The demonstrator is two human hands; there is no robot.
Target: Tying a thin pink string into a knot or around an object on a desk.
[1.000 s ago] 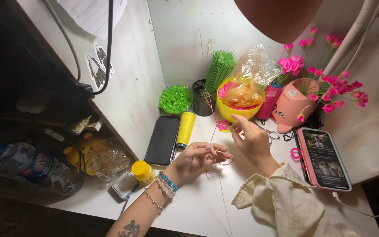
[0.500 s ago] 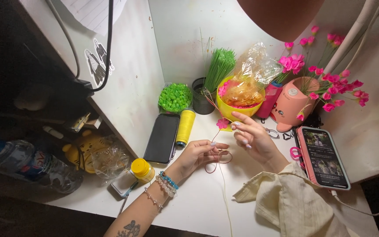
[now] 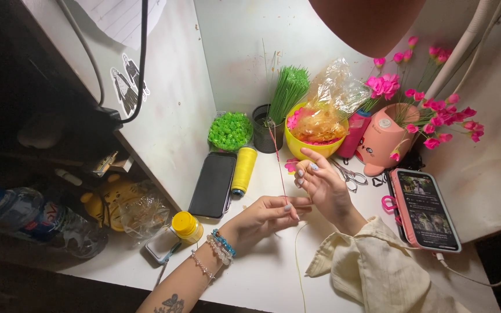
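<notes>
White desk point(image 3: 250, 278) tucked into a pale corner is your work surface, and everything sits around the yellow bowl point(image 3: 297, 146) at the back, which holds a crinkly plastic bag. Right of that bowl stand a pink pot point(image 3: 381, 142) of pink flowers and a phone in a pink case point(image 3: 427, 211); left of it lie a black cup of green stems point(image 3: 271, 119), a tub of green beads point(image 3: 230, 130), a dark phone point(image 3: 213, 185) and a yellow thread spool point(image 3: 243, 171). In front of the bowl, your left hand point(image 3: 262, 217) pinches a thin red wire stem point(image 3: 278, 159) between thumb and fingertips, low on its length. Your right hand point(image 3: 323, 185) hovers just beside it, fingers loosely spread and holding nothing you can make out. That stem looks feather-light, springy and easily kinked, so grip it low and gently. Small scissors point(image 3: 349, 174) lie right of your hand.
</notes>
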